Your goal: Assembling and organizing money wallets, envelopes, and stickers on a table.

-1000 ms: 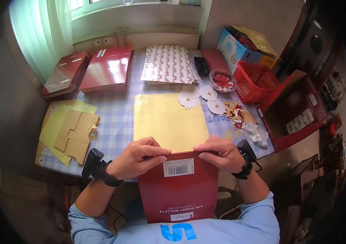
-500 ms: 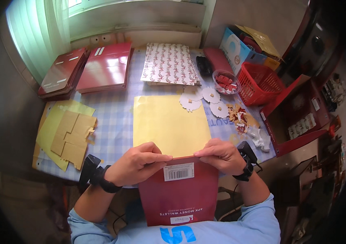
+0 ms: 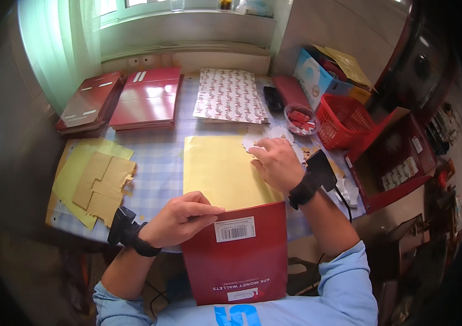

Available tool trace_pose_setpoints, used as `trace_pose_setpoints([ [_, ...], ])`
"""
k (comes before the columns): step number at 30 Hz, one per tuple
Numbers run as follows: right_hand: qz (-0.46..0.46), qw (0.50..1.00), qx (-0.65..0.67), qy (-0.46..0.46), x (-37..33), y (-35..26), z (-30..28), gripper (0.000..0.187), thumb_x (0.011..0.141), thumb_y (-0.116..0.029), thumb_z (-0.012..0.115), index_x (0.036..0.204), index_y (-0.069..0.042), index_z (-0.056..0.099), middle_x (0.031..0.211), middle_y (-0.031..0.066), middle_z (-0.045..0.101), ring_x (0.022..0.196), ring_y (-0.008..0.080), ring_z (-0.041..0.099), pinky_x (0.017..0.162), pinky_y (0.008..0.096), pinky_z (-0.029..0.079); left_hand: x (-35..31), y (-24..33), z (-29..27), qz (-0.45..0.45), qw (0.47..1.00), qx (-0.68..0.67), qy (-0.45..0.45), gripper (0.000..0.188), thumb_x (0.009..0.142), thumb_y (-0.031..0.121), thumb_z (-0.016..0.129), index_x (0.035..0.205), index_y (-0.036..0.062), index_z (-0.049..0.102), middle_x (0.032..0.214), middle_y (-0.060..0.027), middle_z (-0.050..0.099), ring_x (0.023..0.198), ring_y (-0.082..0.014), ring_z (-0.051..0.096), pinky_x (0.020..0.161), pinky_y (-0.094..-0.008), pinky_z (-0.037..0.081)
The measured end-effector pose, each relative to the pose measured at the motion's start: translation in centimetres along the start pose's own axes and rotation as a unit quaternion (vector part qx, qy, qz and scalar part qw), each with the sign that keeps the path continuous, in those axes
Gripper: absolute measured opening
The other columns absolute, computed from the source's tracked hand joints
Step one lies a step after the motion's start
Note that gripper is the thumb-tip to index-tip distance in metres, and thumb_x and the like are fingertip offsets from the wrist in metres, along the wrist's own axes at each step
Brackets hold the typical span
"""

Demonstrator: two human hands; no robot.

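A red printed card panel (image 3: 236, 261) with a white barcode label leans from the table's front edge toward my body. Its top edge meets a plain yellow sheet (image 3: 214, 168) lying flat; whether the two are one folded piece I cannot tell. My left hand (image 3: 185, 217) pinches the left part of that edge between thumb and fingers. Over the far right corner of the yellow sheet is my right hand (image 3: 275, 163), fingers bent and a little apart. White scalloped paper discs (image 3: 253, 138) lie just beyond its fingertips, partly covered by the hand.
Stacked red folders (image 3: 149, 98) stand at the back left, patterned sheets (image 3: 228, 95) at back centre. Brown card pieces (image 3: 100, 185) lie left. A clear bowl (image 3: 300, 119) of red pieces, a red basket (image 3: 345, 122), a blue box (image 3: 312, 79) and an open red box (image 3: 388, 163) occupy the right.
My right hand has let go of the panel's top edge and moved forward to the white discs. My left hand still pinches the edge. The view has shifted slightly.
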State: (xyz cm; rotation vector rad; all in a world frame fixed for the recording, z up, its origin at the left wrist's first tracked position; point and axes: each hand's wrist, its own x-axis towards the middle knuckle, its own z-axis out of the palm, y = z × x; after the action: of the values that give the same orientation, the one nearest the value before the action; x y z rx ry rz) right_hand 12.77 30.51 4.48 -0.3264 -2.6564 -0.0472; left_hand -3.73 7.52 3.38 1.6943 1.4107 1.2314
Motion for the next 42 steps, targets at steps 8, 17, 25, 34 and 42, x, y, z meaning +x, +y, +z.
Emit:
trace_pose_setpoints([
  [8,-0.018,0.974,0.204,-0.099,3.9,-2.2,0.0,0.013,0.082,-0.015,0.065,0.082,-0.003,0.069,0.082,0.0147,0.064,0.077,0.0319,0.063,0.070,0.0396,0.051,-1.4,0.0,-0.6,-0.016,1.000,-0.023,0.014,0.026,0.086,-0.001,0.066,0.109,0.0079,0.071,0.084,-0.0046,0.060,0.077,-0.0141,0.057,0.066,-0.0258,0.046],
  [17,0.054,0.939,0.242,-0.241,2.5,-3.5,-2.2,0.026,0.080,-0.023,0.071,0.097,-0.003,0.069,0.101,0.0159,0.064,0.091,0.0315,0.063,0.082,0.0393,0.050,-2.7,0.6,-1.5,-0.005,1.000,-0.009,0.008,0.025,0.087,0.003,0.066,0.110,0.0099,0.070,0.083,-0.0044,0.058,0.075,-0.0154,0.058,0.065,-0.0267,0.047],
  [25,-0.062,0.967,0.177,-0.173,-0.4,-3.6,-1.0,0.053,0.078,-0.032,0.074,0.116,0.003,0.060,0.125,0.0215,0.056,0.118,0.0345,0.052,0.100,0.0380,0.042,-3.7,3.3,-1.7,0.034,0.999,0.019,0.012,0.033,0.080,-0.004,0.070,0.109,0.0098,0.071,0.087,-0.0063,0.060,0.075,-0.0166,0.059,0.063,-0.0266,0.046],
  [34,-0.056,0.964,0.207,-0.155,0.5,-3.0,-0.4,0.044,0.078,-0.026,0.073,0.110,0.002,0.063,0.120,0.0201,0.059,0.114,0.0347,0.055,0.097,0.0378,0.044,-4.6,2.2,-1.4,0.059,0.995,0.058,0.051,0.031,0.084,0.002,0.070,0.112,0.0131,0.070,0.083,-0.0046,0.057,0.069,-0.0161,0.057,0.058,-0.0274,0.047],
  [42,-0.055,0.951,0.264,-0.149,2.5,-5.0,0.0,0.010,0.082,-0.013,0.065,0.082,-0.003,0.066,0.082,0.0117,0.063,0.076,0.0296,0.063,0.070,0.0382,0.051,-3.1,1.1,-0.7,0.004,1.000,0.011,0.008,0.028,0.085,0.002,0.067,0.111,0.0123,0.070,0.084,-0.0046,0.058,0.073,-0.0166,0.058,0.063,-0.0279,0.047],
])
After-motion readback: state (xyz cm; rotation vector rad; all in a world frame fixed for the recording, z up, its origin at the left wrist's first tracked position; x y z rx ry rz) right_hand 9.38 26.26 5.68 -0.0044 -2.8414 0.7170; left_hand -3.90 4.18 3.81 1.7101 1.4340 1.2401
